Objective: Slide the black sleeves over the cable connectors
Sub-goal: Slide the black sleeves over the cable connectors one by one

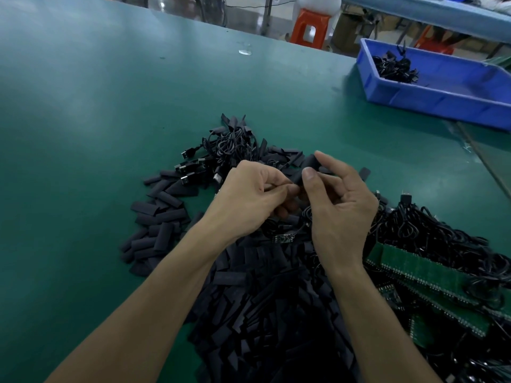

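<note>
This is a factory work room, a place where ppl put small elec. parts together. A big green table [96, 120] fills the view, w/ a huge heap of black sleeves [262, 299] and lots of black cables [431, 233] w/ USB plugs on it. Green circuit boards [423, 275] lie at the right. A blue bin [431, 100] holds more cables. At the back are an orange stool [309, 27], another long table [431, 12] & a shiny floor [243, 15].

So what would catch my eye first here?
At the centre, the right hand pinches a black sleeve while the left hand pinches a cable at its end. Under them a big heap of sleeves sprawls on the green table, and a blue bin sits far right.
</note>
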Tool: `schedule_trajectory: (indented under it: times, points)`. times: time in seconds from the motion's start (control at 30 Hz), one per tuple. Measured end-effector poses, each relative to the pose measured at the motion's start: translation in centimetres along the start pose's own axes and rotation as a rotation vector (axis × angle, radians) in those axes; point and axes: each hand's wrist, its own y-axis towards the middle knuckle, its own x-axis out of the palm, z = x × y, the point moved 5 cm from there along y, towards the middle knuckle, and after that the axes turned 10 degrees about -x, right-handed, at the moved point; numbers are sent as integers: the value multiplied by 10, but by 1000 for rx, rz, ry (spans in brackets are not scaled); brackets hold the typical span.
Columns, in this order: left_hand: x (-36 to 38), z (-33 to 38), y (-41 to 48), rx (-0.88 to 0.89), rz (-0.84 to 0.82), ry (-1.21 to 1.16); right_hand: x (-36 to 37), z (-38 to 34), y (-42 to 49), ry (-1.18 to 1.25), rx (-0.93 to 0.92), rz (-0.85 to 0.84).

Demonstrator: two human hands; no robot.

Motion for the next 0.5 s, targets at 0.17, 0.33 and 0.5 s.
schedule_trajectory:
  times: [0.17, 0.33, 0.5]
  points:
    - [-6, 5, 0, 45, 77, 45, 0, 6, 11, -89, 38, -164]
    - [-33, 17, -2, 129, 387, 206, -10, 26, 2, -390, 148, -669]
    - [-61, 33, 18, 150, 578, 181, -9, 28, -4, -711, 34, -1151]
